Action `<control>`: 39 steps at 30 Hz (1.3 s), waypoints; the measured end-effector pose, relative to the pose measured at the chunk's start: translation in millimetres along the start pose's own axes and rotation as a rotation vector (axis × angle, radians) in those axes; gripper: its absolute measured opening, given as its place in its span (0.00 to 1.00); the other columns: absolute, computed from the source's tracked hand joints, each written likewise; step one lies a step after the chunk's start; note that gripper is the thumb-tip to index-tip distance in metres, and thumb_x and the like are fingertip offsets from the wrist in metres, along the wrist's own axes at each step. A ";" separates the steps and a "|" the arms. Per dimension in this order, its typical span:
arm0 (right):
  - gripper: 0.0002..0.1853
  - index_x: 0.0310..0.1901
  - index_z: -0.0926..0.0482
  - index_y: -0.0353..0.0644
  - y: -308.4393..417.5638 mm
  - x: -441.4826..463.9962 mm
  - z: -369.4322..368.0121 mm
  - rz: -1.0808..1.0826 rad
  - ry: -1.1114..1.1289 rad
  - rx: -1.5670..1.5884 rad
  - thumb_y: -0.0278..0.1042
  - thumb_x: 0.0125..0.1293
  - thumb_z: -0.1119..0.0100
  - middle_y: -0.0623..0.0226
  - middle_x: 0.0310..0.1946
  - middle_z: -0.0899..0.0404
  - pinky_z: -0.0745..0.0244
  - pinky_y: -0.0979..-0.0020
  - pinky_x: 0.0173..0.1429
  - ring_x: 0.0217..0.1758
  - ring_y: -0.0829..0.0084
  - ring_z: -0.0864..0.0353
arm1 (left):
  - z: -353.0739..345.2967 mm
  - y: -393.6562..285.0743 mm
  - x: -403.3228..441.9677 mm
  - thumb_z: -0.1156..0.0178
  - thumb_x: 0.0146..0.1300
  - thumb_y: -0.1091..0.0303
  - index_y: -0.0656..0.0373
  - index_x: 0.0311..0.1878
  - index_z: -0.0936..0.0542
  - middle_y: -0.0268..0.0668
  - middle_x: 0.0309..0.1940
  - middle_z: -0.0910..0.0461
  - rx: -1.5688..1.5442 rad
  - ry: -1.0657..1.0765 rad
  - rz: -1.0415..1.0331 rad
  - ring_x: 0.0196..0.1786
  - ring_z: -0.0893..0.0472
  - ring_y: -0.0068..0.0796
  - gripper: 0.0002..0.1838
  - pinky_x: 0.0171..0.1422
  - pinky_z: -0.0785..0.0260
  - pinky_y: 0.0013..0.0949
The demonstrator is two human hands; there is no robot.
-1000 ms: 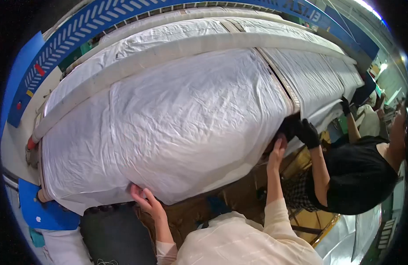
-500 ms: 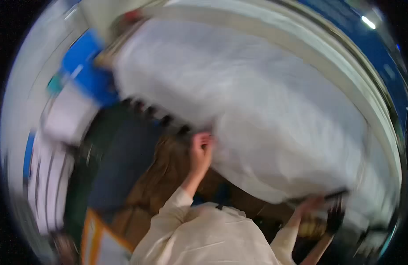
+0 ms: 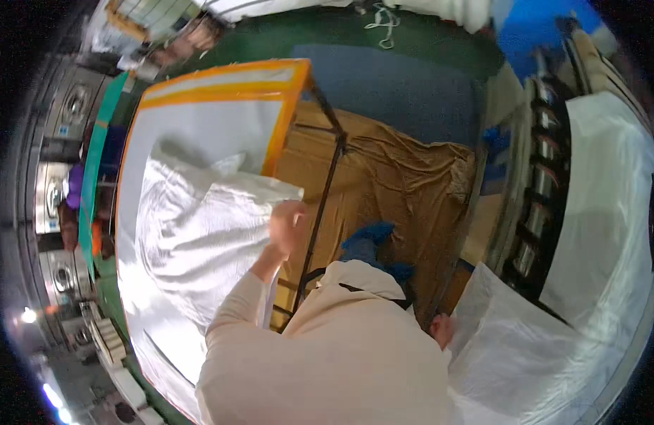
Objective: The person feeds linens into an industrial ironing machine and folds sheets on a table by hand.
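A rumpled white cloth (image 3: 199,234) lies on a pale table with a yellow-orange edge (image 3: 291,106), on the left. My left hand (image 3: 289,225) is at the cloth's right edge with its fingers curled; whether fabric is between them is hidden. On the right, a white sheet (image 3: 511,340) drapes over the front of a machine with shiny rollers and dark straps (image 3: 543,170). My right hand (image 3: 442,330) is low beside the sheet's near edge, close to it or touching it. Its fingers are too blurred to make out a grip.
A brown crumpled cloth (image 3: 384,163) covers the floor area between table and machine, under a dark metal frame (image 3: 327,177). My blue-covered foot (image 3: 366,241) is there. Front-loading washers (image 3: 75,103) line the far left. A white cord (image 3: 384,25) lies on the green floor.
My view has swung from the wide white sheet to the table with the rumpled cloth. My left hand has moved from the sheet's edge to this cloth; my right hand stays on the machine side.
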State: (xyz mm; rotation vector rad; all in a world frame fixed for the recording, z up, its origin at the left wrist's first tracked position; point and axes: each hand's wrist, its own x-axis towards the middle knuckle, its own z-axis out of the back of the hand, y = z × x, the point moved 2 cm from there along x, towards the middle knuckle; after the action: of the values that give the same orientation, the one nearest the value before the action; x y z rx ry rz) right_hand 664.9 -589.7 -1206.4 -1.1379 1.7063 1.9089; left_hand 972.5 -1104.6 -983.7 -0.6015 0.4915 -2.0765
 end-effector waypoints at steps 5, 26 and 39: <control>0.20 0.59 0.27 0.36 106.3 15.5 -65.9 0.003 -0.118 -0.156 0.41 0.73 0.47 0.64 0.37 0.19 0.34 0.74 0.27 0.31 0.81 0.24 | 30.0 5.3 -11.6 0.31 0.41 0.73 0.54 0.47 0.20 0.35 0.38 0.23 0.438 0.164 -0.112 0.47 0.25 0.38 0.24 0.51 0.33 0.42; 0.19 0.54 0.24 0.36 174.1 -23.9 -391.6 0.324 0.941 -0.722 0.36 0.66 0.36 0.67 0.45 0.20 0.26 0.72 0.49 0.47 0.78 0.21 | 173.3 -32.9 101.5 0.42 0.59 0.82 0.62 0.42 0.27 0.42 0.28 0.22 -0.048 -0.270 -0.312 0.29 0.21 0.42 0.09 0.33 0.28 0.37; 0.23 0.49 0.22 0.38 217.3 -125.5 -532.5 1.026 0.759 -0.694 0.40 0.55 0.25 0.62 0.41 0.20 0.26 0.66 0.45 0.41 0.65 0.22 | 196.8 -211.0 322.3 0.38 0.58 0.72 0.54 0.37 0.26 0.34 0.23 0.25 -0.678 -0.967 -1.029 0.19 0.27 0.32 0.06 0.23 0.37 0.30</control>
State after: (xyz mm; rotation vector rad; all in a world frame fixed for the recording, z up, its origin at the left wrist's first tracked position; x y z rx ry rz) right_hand 767.5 -1107.5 -945.9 -1.5173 2.4026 3.1524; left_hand 793.8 -1289.1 -635.5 -2.5013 0.2933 -2.0732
